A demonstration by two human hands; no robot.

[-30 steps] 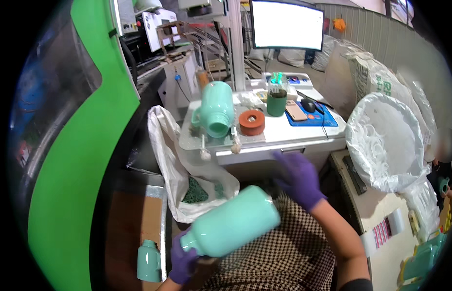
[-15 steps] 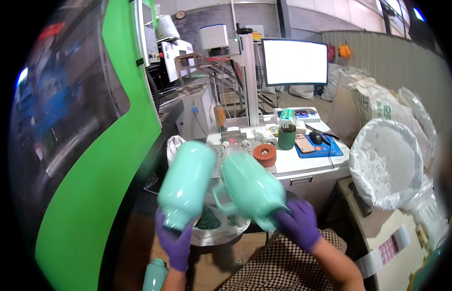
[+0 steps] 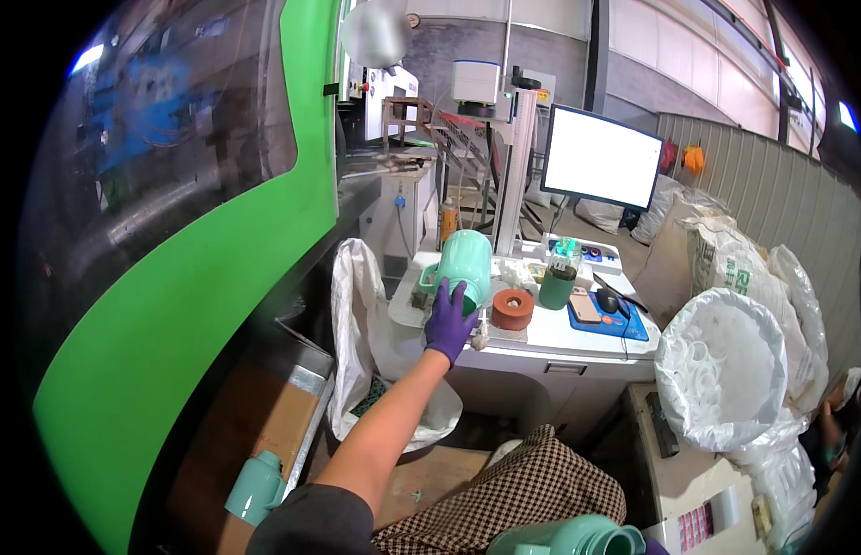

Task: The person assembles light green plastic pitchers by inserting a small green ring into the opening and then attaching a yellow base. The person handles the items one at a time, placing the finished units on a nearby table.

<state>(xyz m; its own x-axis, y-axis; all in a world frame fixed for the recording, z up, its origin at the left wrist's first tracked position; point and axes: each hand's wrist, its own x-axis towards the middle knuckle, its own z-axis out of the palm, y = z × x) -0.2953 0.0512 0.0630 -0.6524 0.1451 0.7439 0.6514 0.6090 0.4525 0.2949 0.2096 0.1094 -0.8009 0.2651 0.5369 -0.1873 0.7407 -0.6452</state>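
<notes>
My left hand [image 3: 452, 324], in a purple glove, is closed round the narrow neck of a mint-green plastic jug [image 3: 467, 259]. The jug's wide body points away from me, above the far-left part of the white workbench [image 3: 560, 344], and its handle loop shows on the left. Whether it touches the bench I cannot tell. A second mint-green jug [image 3: 551, 538] lies at the lower edge, close to my body, its round mouth facing right. Only a purple sliver of my right hand [image 3: 654, 548] shows at that mouth; its fingers are mostly hidden.
An orange tape roll [image 3: 512, 310], green-filled bottle [image 3: 560, 277], phone [image 3: 584, 305] and mouse [image 3: 607, 300] sit on the bench beside a monitor [image 3: 602, 157]. A white-lined bin [image 3: 722, 407] holds white rings. Another mint jug [image 3: 257, 486] lies lower left. A green machine [image 3: 218, 250] borders the left.
My left hand has reached forward over the bench with its jug. My right hand and its jug have dropped to the lower edge. The view has shifted too.
</notes>
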